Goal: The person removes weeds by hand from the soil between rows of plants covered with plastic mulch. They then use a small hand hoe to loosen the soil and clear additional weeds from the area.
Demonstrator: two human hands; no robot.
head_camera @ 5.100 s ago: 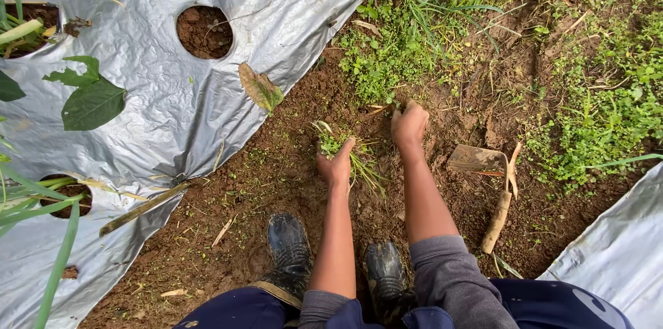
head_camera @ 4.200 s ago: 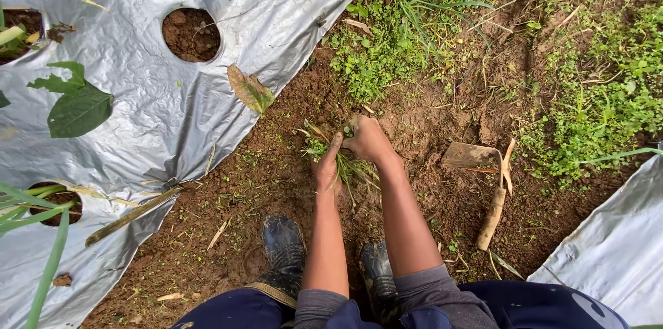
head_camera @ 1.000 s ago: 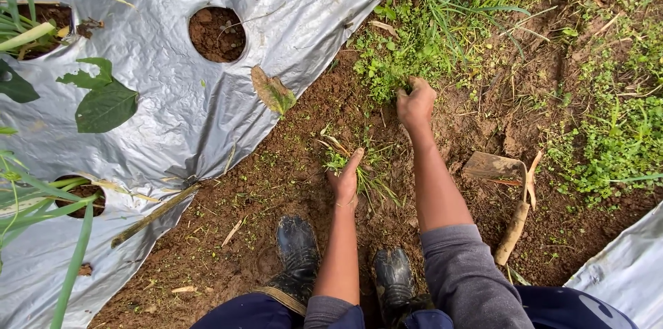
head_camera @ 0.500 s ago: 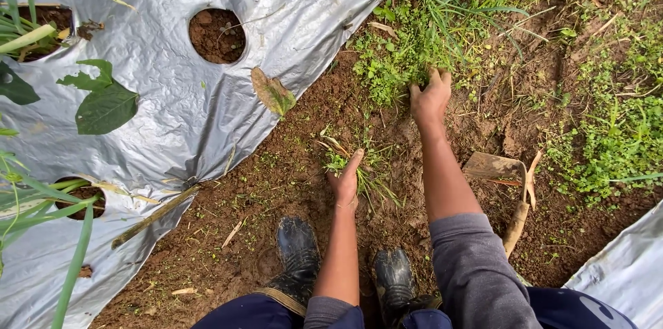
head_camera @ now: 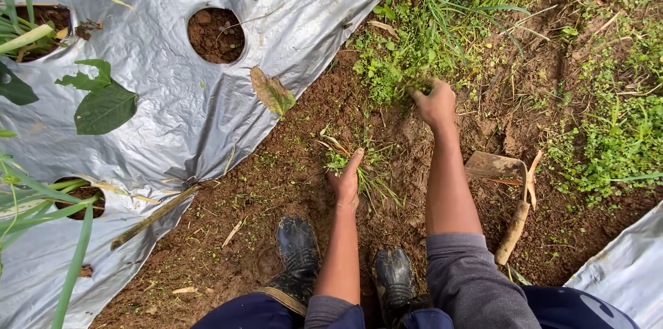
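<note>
I crouch over a strip of brown soil between two silver plastic sheets. My left hand point(head_camera: 345, 178) rests low on the soil, closed around a bunch of pulled weeds point(head_camera: 366, 167) with green tips and pale roots. My right hand point(head_camera: 435, 102) reaches further out, fingers curled around a tuft at the near edge of a green weed patch point(head_camera: 407, 46). Both black rubber boots point(head_camera: 298, 249) stand under my arms.
A small hoe point(head_camera: 501, 191) with a short wooden handle lies on the soil to the right of my right arm. A silver mulch sheet point(head_camera: 159, 94) with round planting holes covers the left side; another sheet point(head_camera: 621, 274) sits at the bottom right. More weeds point(head_camera: 615, 136) grow at the right.
My right hand has reached into the weed patch, closed on a tuft and drawn slightly back toward me. My left hand has stayed put with its bunch.
</note>
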